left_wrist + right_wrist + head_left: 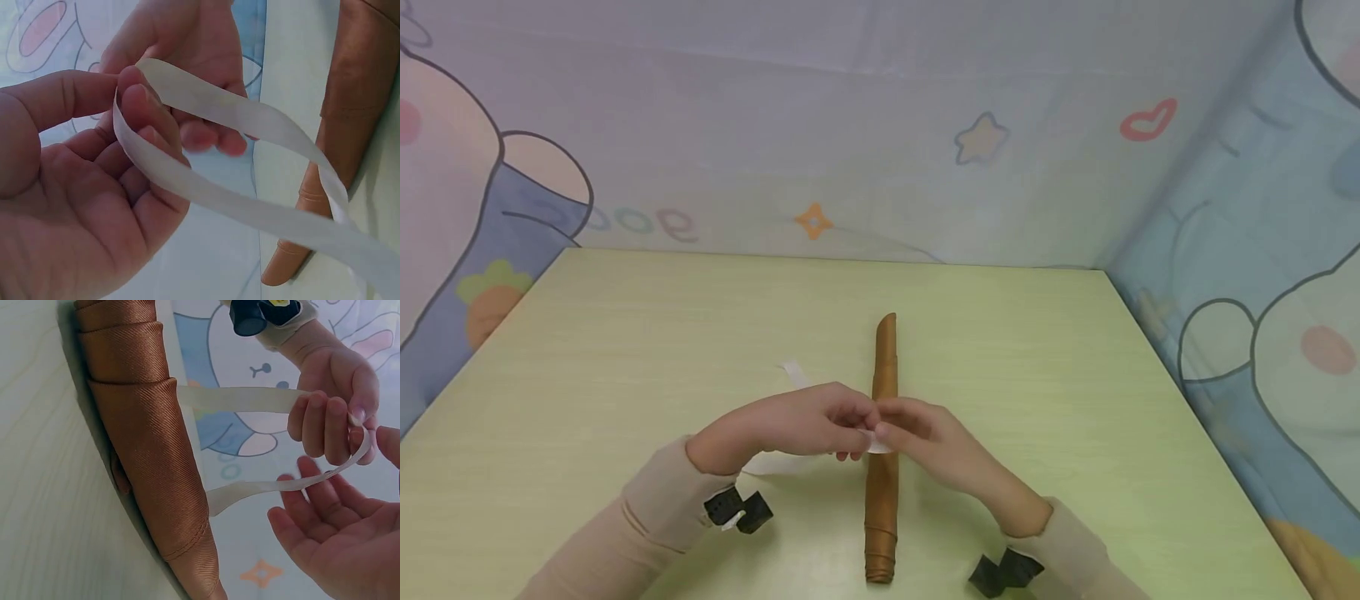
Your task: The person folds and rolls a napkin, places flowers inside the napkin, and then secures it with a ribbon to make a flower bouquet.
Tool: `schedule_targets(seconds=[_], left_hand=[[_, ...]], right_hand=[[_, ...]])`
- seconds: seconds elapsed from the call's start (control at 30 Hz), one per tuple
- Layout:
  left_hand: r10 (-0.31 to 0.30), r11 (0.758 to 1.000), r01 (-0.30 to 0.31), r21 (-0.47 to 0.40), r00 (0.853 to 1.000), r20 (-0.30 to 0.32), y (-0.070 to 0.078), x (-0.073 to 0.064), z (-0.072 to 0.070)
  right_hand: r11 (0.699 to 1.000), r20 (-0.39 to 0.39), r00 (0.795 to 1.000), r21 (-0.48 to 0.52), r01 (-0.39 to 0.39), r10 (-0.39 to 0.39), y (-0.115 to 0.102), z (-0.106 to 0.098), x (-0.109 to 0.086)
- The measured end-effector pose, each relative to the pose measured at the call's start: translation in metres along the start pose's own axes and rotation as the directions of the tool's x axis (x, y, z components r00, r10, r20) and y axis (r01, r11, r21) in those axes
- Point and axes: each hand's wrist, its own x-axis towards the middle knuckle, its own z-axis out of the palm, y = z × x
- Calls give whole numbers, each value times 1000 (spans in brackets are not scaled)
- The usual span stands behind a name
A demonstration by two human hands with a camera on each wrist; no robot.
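Note:
A long brown roll of satiny cloth (882, 492) lies lengthwise on the table, its layered edges showing at the near end. Over its middle, my left hand (805, 421) pinches a white ribbon (250, 115) between thumb and fingertips. The ribbon bends into a loop there, and two lengths run back toward the roll in the left wrist view. My right hand (936, 437) meets the left fingertips from the other side. In the right wrist view its fingers (300, 534) are spread and relaxed beside the ribbon loop, with the thumb apart from them.
The pale wooden table (1037, 350) reaches to a printed cloth backdrop (880, 125) at the back and sides. A ribbon tail (795, 374) lies left of the roll. Small black devices (739, 509) sit at both wrists.

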Motion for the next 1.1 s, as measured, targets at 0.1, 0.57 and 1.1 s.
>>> schedule_targets(seconds=[0.1, 0.57, 1.1], left_hand=[[8, 1000, -8, 6, 1000, 14, 1, 0, -1], [17, 996, -20, 85, 999, 37, 17, -10, -20], [-32, 990, 46, 136, 994, -104, 34, -23, -58]], right_hand=[[999, 19, 1000, 32, 1, -2, 0, -2, -1], [1000, 121, 993, -31, -6, 10, -12, -27, -4], [993, 92, 995, -117, -32, 43, -49, -75, -9]])
